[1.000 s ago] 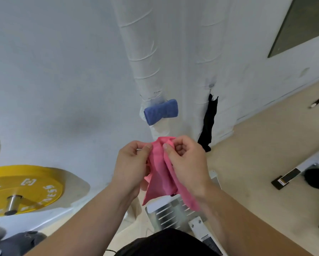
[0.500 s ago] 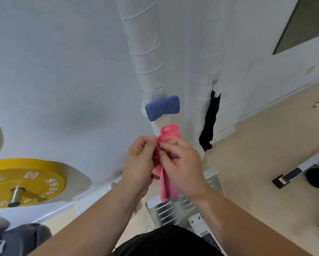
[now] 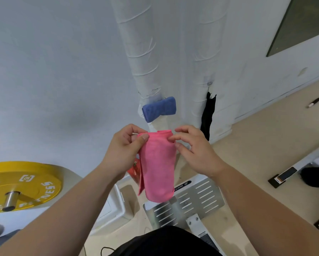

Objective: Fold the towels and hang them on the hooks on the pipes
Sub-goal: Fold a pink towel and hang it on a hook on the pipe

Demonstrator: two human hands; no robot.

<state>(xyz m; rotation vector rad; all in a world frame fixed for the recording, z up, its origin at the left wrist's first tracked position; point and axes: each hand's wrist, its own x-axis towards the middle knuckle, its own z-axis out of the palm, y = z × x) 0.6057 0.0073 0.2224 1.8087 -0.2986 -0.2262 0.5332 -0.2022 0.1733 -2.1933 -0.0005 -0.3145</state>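
Holding a pink towel (image 3: pixel 157 163) up at frame centre, folded into a long band hanging straight down. Left hand (image 3: pixel 124 146) at 9 o'clock of the towel's top, grip clenched on the upper left corner between thumb and fingers. Right hand (image 3: pixel 197 150) at 3 o'clock, fingertips (image 3: pixel 171 139) touching the upper right edge, other fingers spread loose; cannot tell whether really pinching. Blue towel (image 3: pixel 159 109) at 12 o'clock just above, folded and hung on the left pipe (image 3: pixel 136 43). Black towel (image 3: pixel 208 115) at 1 o'clock, hanging long on the right pipe (image 3: pixel 208 43). Yellow weight plate (image 3: pixel 31 183) at 9 o'clock, well apart. Slotted metal plate (image 3: pixel 197 198) on the floor (image 3: pixel 265 145) at 6 o'clock below the towel.
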